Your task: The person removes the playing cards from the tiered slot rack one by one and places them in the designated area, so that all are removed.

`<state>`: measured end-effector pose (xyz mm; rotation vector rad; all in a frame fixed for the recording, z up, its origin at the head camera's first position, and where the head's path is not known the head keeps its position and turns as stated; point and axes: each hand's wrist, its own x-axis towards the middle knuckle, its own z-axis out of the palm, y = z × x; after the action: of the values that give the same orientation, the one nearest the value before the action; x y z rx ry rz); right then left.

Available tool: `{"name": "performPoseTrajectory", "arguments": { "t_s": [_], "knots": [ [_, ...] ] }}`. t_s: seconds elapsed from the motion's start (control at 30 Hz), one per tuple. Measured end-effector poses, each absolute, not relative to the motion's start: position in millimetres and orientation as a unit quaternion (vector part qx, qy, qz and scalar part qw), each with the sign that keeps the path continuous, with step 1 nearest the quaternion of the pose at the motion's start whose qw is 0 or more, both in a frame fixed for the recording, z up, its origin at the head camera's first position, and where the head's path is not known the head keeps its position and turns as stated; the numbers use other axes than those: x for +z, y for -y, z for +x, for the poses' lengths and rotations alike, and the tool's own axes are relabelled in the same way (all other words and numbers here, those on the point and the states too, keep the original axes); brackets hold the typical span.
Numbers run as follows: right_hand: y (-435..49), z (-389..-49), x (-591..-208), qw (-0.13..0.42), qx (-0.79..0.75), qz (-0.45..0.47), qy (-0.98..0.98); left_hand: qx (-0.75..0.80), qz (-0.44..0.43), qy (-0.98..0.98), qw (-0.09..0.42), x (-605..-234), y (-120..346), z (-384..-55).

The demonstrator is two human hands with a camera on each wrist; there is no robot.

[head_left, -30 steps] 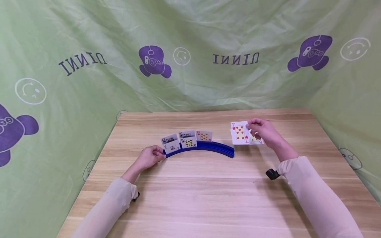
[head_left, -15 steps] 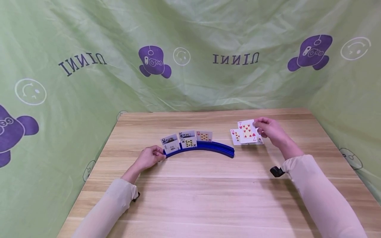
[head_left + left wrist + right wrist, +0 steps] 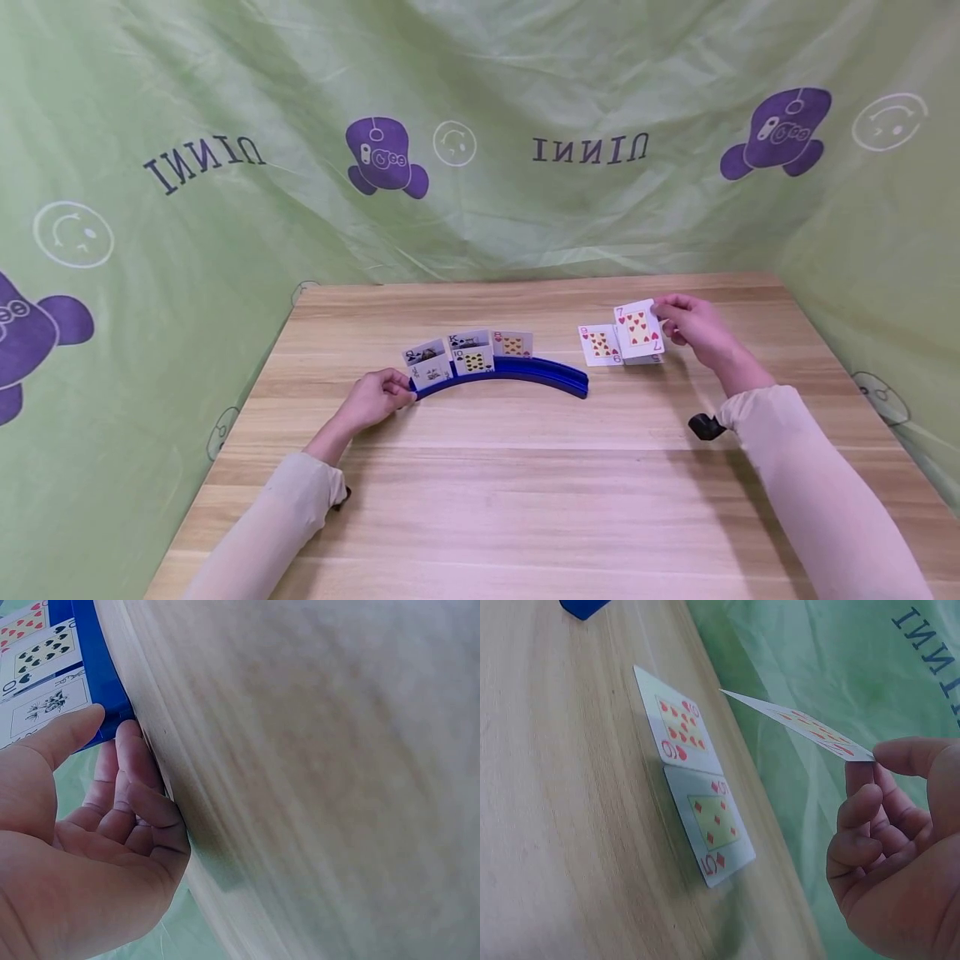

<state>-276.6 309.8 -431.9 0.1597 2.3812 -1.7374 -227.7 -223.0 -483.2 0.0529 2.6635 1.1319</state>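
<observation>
My right hand [image 3: 693,329] pinches the seven of hearts [image 3: 637,327] by its right edge, between thumb and fingers. In the right wrist view that card [image 3: 802,727] is seen nearly edge-on, raised above the table. Below it lie the nine of hearts [image 3: 677,724] and the five of diamonds [image 3: 715,817], side by side. My left hand [image 3: 375,396] grips the left end of a curved blue card holder [image 3: 551,375], thumb on top and fingers beneath. Standing in it are a queen [image 3: 422,353], a joker [image 3: 431,375], a king [image 3: 467,340], a ten [image 3: 474,362] and the eight of hearts [image 3: 513,343].
The wooden table [image 3: 487,500] runs back to a green curtain [image 3: 487,217] with purple figures, which also hangs along both sides. Between the holder's right end and the loose cards there is a narrow gap of bare wood.
My right hand has carried the seven of hearts to the right, uncovering the nine of hearts and now overlapping the five. My left hand stays on the holder's end.
</observation>
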Motion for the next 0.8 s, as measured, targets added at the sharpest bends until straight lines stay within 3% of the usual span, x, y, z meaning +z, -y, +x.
{"name": "performPoseTrajectory", "arguments": {
  "t_s": [0.8],
  "knots": [
    [-343.0, -284.3, -448.3, 0.08, -0.519, 0.102, -0.845, 0.384, 0.021, -0.916, 0.115, -483.6, 223.5, -227.2]
  ]
}}
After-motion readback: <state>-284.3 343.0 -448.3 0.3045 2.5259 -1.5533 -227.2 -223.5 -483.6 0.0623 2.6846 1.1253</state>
